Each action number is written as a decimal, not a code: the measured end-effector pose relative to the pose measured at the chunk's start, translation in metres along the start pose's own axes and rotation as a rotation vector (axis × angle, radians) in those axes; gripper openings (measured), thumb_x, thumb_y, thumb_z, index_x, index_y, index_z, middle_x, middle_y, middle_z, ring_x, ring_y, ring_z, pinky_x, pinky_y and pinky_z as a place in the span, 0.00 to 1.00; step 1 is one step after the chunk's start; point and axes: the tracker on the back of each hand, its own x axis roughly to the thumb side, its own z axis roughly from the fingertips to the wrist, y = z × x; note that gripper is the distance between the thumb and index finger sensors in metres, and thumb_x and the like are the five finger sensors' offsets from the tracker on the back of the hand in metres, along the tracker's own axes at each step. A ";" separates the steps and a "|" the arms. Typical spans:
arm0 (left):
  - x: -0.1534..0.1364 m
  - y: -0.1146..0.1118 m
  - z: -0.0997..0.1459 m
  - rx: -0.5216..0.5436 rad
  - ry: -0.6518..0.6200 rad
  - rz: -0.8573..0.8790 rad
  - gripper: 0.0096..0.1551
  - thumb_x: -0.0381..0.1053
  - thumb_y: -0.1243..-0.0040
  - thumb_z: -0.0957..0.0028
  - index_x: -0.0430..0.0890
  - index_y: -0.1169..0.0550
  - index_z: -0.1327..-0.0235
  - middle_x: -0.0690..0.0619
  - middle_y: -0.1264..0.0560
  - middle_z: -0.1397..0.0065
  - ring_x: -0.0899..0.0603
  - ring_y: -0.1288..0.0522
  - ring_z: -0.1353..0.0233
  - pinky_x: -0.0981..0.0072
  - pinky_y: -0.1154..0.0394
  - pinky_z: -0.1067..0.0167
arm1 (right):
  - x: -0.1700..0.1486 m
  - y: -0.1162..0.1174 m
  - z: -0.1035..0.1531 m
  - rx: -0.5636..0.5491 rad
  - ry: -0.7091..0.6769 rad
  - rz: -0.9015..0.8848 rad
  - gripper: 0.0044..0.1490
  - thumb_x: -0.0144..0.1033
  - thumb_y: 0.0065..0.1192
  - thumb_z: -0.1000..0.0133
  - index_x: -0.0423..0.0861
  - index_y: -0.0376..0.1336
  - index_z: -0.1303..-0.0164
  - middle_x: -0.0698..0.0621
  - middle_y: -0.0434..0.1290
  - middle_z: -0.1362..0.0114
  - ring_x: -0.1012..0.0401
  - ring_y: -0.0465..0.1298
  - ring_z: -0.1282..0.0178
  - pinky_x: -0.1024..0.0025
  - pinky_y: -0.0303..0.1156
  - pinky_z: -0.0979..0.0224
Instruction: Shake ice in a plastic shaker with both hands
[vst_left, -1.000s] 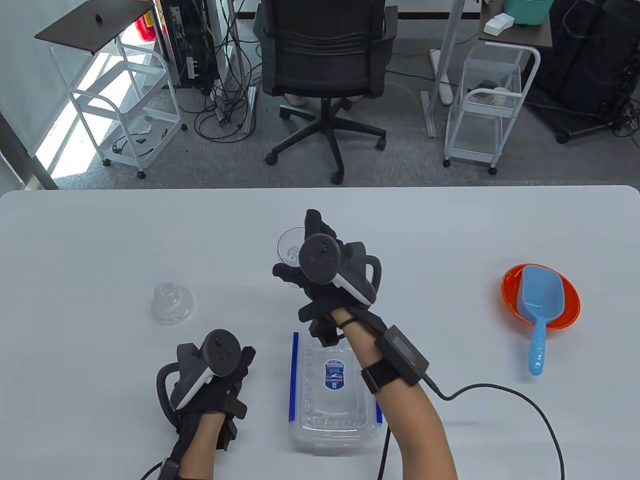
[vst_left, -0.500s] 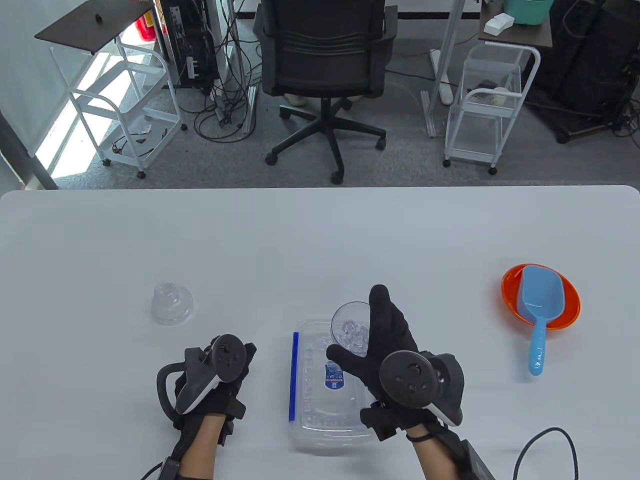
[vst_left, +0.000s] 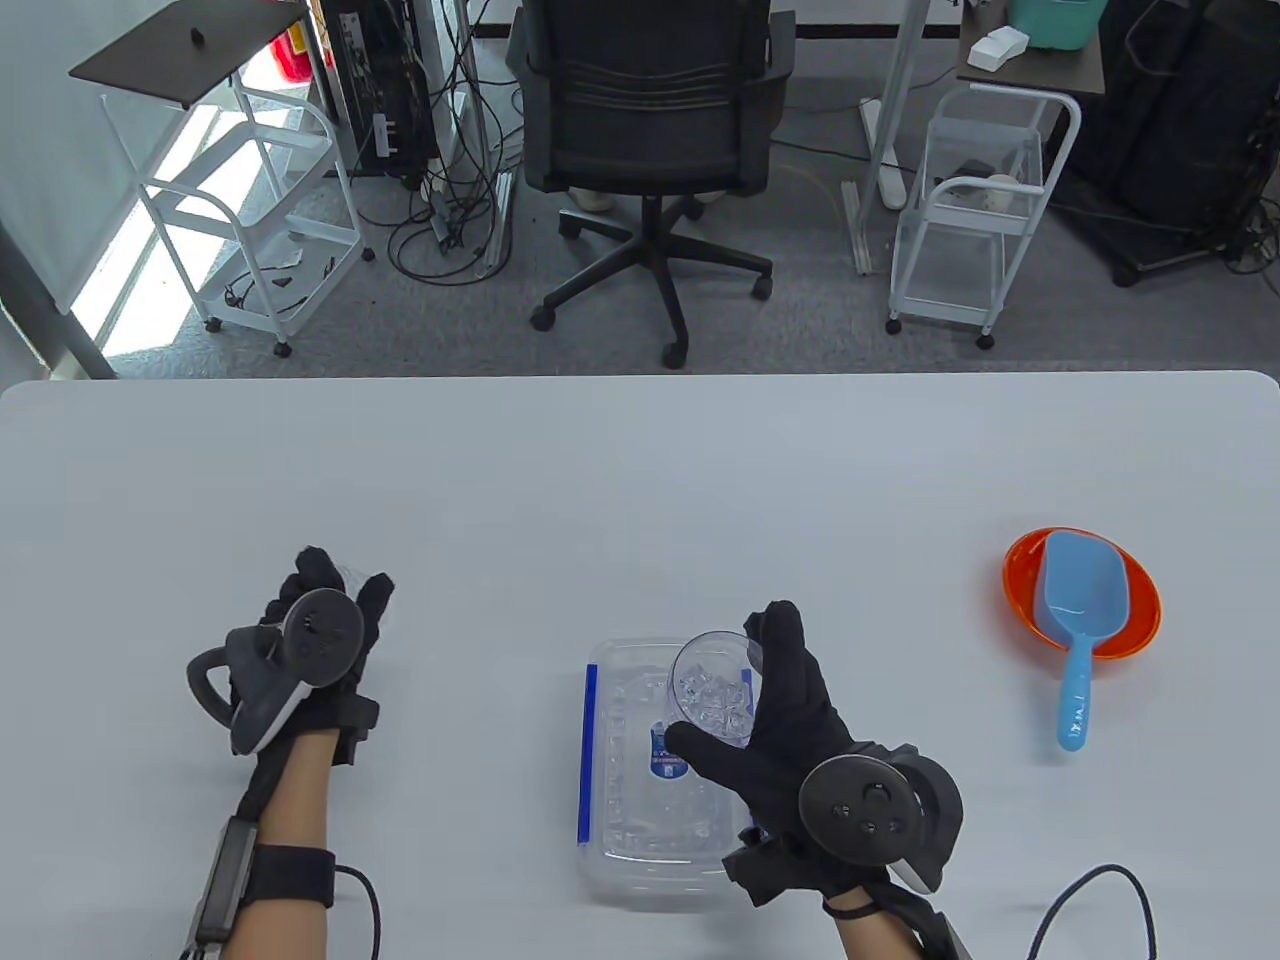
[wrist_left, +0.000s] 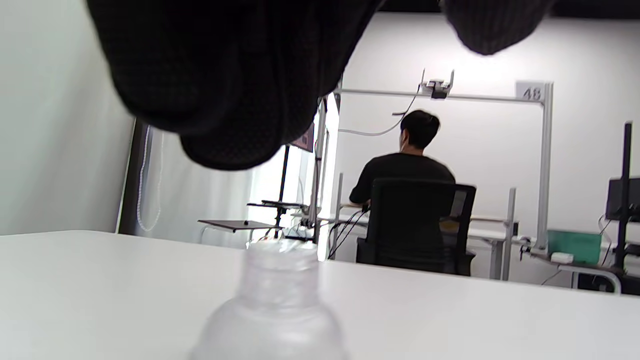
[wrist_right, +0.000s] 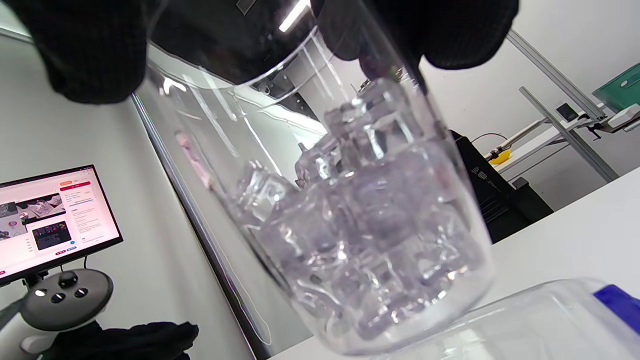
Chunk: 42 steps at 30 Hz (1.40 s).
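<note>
My right hand (vst_left: 735, 685) grips the clear plastic shaker cup (vst_left: 712, 690) and holds it tilted above the table's front middle. Ice cubes (wrist_right: 360, 235) fill its lower part; the cup (wrist_right: 440, 210) has no lid on. The gloved fingers (wrist_right: 80, 50) wrap its upper wall. The clear shaker lid (wrist_left: 277, 310) stands on the table at the left. My left hand (vst_left: 335, 590) hovers over it, hiding most of it in the table view. In the left wrist view the fingers (wrist_left: 225, 90) hang above the lid, apart from it.
A clear storage box with a blue latch (vst_left: 640, 830) lies under the cup near the front edge. An orange bowl (vst_left: 1140, 600) with a blue scoop (vst_left: 1080, 620) sits at the right. A tracker and a monitor (wrist_right: 55, 210) show in the right wrist view.
My right hand brought the cup from the table's middle back over the box and holds it there. My left hand moved forward and left, to just above the lid.
</note>
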 end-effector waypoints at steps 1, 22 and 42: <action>-0.009 -0.007 -0.005 -0.039 0.027 -0.030 0.48 0.67 0.53 0.38 0.29 0.37 0.23 0.34 0.28 0.26 0.33 0.21 0.37 0.57 0.21 0.48 | -0.001 0.000 0.000 -0.008 0.003 -0.006 0.75 0.65 0.63 0.51 0.28 0.32 0.20 0.29 0.58 0.22 0.35 0.70 0.30 0.36 0.69 0.32; 0.000 -0.073 -0.055 -0.285 0.084 -0.169 0.39 0.65 0.43 0.43 0.43 0.33 0.25 0.35 0.25 0.29 0.33 0.20 0.38 0.61 0.21 0.46 | -0.011 0.007 0.001 -0.020 0.003 -0.084 0.76 0.66 0.63 0.52 0.29 0.30 0.20 0.32 0.59 0.21 0.36 0.71 0.30 0.38 0.69 0.31; 0.077 0.121 0.020 0.109 -0.351 0.598 0.42 0.65 0.38 0.47 0.38 0.27 0.29 0.33 0.19 0.37 0.36 0.15 0.47 0.65 0.18 0.55 | -0.003 0.017 0.006 -0.003 -0.085 0.001 0.77 0.65 0.64 0.53 0.29 0.29 0.21 0.33 0.60 0.21 0.37 0.71 0.30 0.41 0.72 0.31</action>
